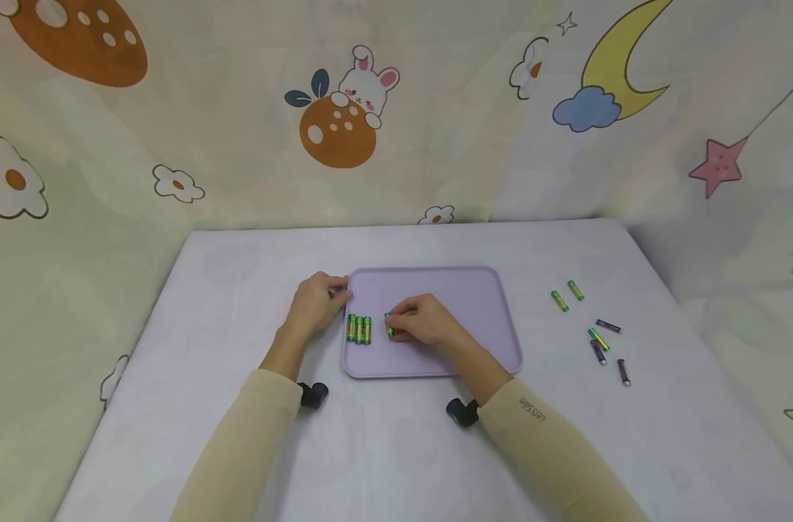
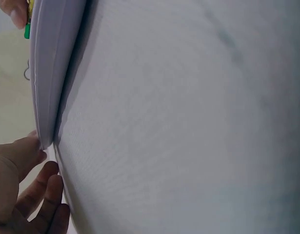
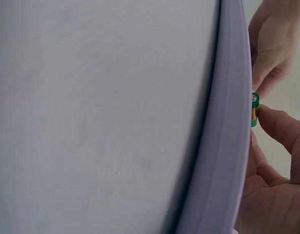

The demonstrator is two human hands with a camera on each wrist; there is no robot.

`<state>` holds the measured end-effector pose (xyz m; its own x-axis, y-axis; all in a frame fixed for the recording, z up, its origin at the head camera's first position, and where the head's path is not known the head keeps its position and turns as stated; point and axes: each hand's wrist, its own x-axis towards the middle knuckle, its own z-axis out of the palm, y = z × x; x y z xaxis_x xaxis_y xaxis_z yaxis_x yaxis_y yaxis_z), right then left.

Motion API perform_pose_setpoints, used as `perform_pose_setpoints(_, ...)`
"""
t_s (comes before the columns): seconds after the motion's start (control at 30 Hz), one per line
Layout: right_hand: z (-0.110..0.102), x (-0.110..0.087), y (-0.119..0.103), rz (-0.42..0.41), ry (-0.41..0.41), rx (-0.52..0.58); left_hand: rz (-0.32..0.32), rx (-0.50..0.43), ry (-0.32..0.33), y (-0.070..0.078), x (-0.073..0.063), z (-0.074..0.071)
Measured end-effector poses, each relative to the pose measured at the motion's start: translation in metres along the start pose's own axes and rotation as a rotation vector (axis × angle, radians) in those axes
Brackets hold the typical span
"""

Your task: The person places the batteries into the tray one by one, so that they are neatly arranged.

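A shallow lilac tray [image 1: 462,304] lies on the table. My left hand [image 1: 315,303] holds the tray's left rim near its far corner, thumb and a finger at the edge; in the left wrist view its other fingers curl loosely beside the rim. Three green batteries [image 1: 359,329] lie side by side inside the tray along its left side. To their right, my right hand [image 1: 425,320] pinches another green battery [image 1: 389,325] between thumb and fingers, low over the tray floor. The right wrist view shows this battery [image 3: 254,111] at the thumb tip, partly behind the rim.
Right of the tray lie several loose batteries: green ones such as one green battery [image 1: 559,301], and dark ones such as one dark battery [image 1: 623,372]. A white cloth [image 1: 383,449] covers the table. Behind it hangs a printed curtain [image 1: 240,109].
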<state>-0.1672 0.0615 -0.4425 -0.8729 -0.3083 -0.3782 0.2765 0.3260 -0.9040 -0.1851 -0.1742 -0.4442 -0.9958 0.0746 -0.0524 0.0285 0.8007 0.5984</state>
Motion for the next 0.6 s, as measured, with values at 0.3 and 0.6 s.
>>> perform_pose_setpoints(0.3, 0.013, 0.002, -0.005, 0.017, 0.006, -0.059, -0.006, -0.006, 0.0, -0.001, -0.001, 0.001)
perform_pose_setpoints(0.6, 0.014, 0.004, -0.006, 0.008, 0.004, -0.026, -0.007, -0.017, 0.004, 0.0, 0.002, 0.001)
